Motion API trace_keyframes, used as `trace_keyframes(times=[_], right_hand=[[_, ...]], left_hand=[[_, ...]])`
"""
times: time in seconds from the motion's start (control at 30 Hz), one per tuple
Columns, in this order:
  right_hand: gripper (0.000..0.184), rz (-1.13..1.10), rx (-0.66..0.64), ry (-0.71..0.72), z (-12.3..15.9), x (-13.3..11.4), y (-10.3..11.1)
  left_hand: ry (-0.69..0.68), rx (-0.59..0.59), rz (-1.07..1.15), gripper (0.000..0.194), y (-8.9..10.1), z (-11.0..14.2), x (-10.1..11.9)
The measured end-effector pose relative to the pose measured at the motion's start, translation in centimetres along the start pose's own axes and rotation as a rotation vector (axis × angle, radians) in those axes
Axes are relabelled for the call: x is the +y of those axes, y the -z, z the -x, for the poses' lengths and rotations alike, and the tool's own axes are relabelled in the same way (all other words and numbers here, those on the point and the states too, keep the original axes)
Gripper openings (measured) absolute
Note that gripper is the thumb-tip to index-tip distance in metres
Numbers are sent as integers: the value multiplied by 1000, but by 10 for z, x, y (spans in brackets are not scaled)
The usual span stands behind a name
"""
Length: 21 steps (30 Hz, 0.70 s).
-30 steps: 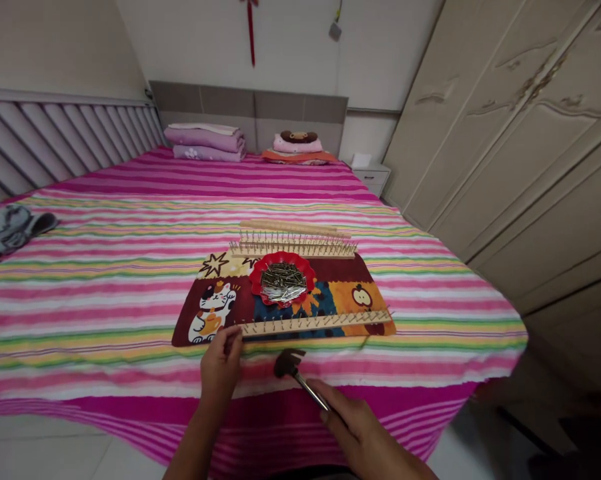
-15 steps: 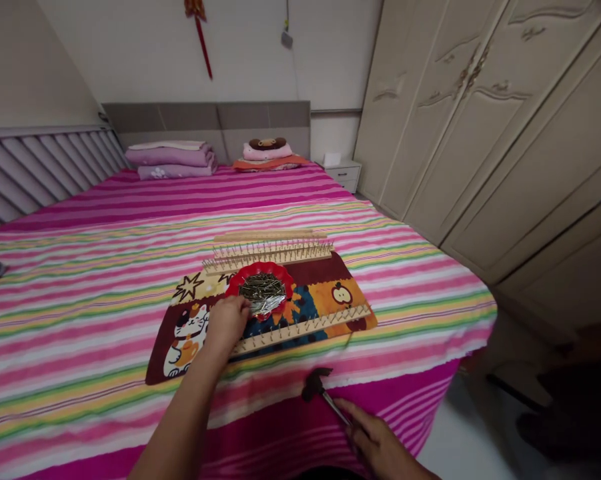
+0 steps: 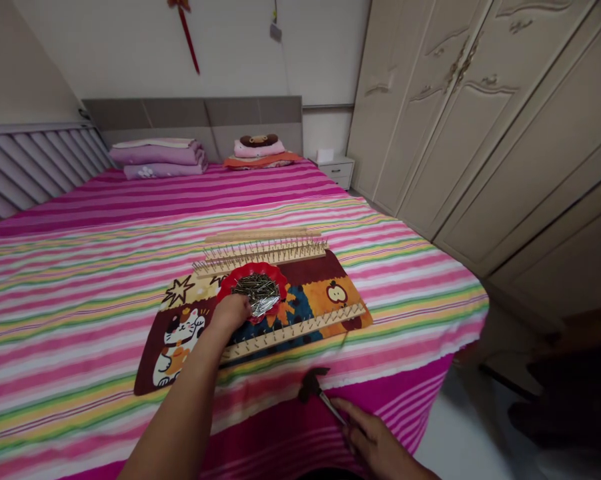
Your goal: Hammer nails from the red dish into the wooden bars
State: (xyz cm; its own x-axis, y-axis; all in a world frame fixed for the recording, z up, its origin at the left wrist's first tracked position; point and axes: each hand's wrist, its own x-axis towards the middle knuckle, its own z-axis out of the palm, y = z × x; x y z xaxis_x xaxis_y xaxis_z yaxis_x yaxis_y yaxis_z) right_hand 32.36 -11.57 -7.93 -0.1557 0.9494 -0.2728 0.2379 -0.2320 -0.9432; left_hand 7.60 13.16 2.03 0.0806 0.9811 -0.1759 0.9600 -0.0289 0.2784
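Observation:
My left hand (image 3: 233, 311) is at the near left rim of a red scalloped bowl (image 3: 223, 289) with nails (image 3: 260, 288) heaped in it. Its fingers are curled down toward the nails, and their tips are hidden. In my right hand (image 3: 369, 437) is the handle of a claw hammer (image 3: 312, 385), its dark head over the near edge of the bed. A wooden strip (image 3: 300, 329) with a row of upright nails lies in front of the bowl. Behind the bowl are more nail-studded strips (image 3: 265, 257).
A patterned mat (image 3: 147, 360) lies under the bowl on the striped bedspread (image 3: 70, 333). Plain wooden strips (image 3: 260, 235) sit farthest back. Folded bedding (image 3: 160, 160) is by the headboard, and a wardrobe (image 3: 430, 133) stands on the right.
My left hand has curled in a little more over the bowl's nails. The view has shifted slightly, and the right hand keeps its hold on the hammer.

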Motion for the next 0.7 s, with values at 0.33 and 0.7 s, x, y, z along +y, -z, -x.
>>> trace_keyframes(times=[0.33, 0.7], right_hand=[[47, -19, 21, -36, 0, 0, -2], [44, 29, 35, 34, 1, 1, -2]], left_hand=[[5, 9, 762, 23, 18, 11, -23], [242, -38, 1134, 11, 33, 14, -13]])
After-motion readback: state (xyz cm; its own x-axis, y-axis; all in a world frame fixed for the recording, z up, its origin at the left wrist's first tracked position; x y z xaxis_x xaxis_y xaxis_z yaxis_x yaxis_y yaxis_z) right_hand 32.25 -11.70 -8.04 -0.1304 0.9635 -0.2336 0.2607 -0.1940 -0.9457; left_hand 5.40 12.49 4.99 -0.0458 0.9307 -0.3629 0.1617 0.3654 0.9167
